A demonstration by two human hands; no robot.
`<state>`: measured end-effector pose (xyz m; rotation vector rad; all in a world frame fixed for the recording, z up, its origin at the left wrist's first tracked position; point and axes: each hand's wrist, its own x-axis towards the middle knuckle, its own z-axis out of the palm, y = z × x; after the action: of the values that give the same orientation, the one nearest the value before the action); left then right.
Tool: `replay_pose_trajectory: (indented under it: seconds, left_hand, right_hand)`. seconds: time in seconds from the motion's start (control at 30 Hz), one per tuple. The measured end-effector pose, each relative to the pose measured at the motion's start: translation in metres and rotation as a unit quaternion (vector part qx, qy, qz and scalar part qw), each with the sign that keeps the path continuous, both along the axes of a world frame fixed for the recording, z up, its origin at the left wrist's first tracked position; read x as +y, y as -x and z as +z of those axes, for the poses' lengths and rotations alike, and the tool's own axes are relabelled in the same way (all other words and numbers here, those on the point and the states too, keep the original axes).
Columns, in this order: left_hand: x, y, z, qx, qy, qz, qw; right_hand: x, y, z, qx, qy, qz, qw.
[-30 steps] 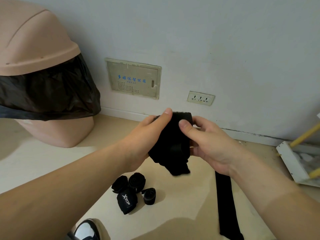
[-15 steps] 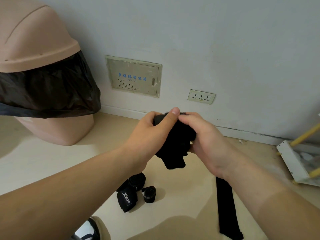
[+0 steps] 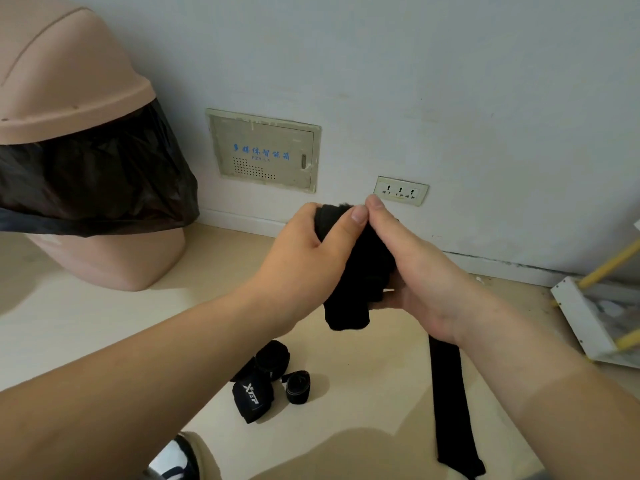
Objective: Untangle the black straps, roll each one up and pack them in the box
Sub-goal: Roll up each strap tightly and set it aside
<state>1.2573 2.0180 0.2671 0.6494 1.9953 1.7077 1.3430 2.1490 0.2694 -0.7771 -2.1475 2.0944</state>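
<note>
Head view: left hand (image 3: 304, 258) and right hand (image 3: 415, 271) are both gripping the half-rolled strap (image 3: 346, 306) below the socket (image 3: 400, 191); advise keeping tension on each turn, edges aligned.

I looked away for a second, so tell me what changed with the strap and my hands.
The left hand and right hand kept hold of the black strap and closed together, fingertips now meeting on top. The right hand wrapped over the roll, and the loose tail below got shorter. Unchanged: the rolled straps and the flat strap on the floor.
</note>
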Motion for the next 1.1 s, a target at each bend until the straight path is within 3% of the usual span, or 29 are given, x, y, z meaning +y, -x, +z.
replay_pose_trajectory:
  seconds: [0.13, 0.37, 0.5, 0.7, 0.83, 1.1]
  left_hand:
    - [-0.004, 0.003, -0.003, 0.011, 0.01, -0.003, 1.0]
    - [-0.006, 0.007, -0.008, -0.178, -0.015, 0.016, 0.984]
    - [-0.004, 0.007, -0.011, -0.229, -0.028, 0.042, 0.972]
    - [-0.003, 0.009, -0.015, -0.239, -0.02, 0.029, 0.97]
    - [-0.003, 0.011, -0.023, -0.201, 0.004, 0.015, 0.979]
    - [-0.006, 0.011, -0.025, -0.209, 0.014, -0.031, 0.977]
  right_hand:
    - [-0.002, -0.006, 0.002, -0.01, 0.015, 0.028, 0.999]
    - [0.0, -0.001, -0.009, 0.007, 0.053, -0.052, 0.997]
    - [0.003, 0.002, -0.014, 0.017, 0.084, -0.097, 0.992]
    - [0.013, 0.008, -0.019, 0.064, 0.147, -0.17, 0.972]
    - [0.012, 0.011, -0.023, 0.081, 0.18, -0.197, 0.96]
    - [0.011, 0.013, -0.023, 0.116, 0.17, -0.221, 0.953]
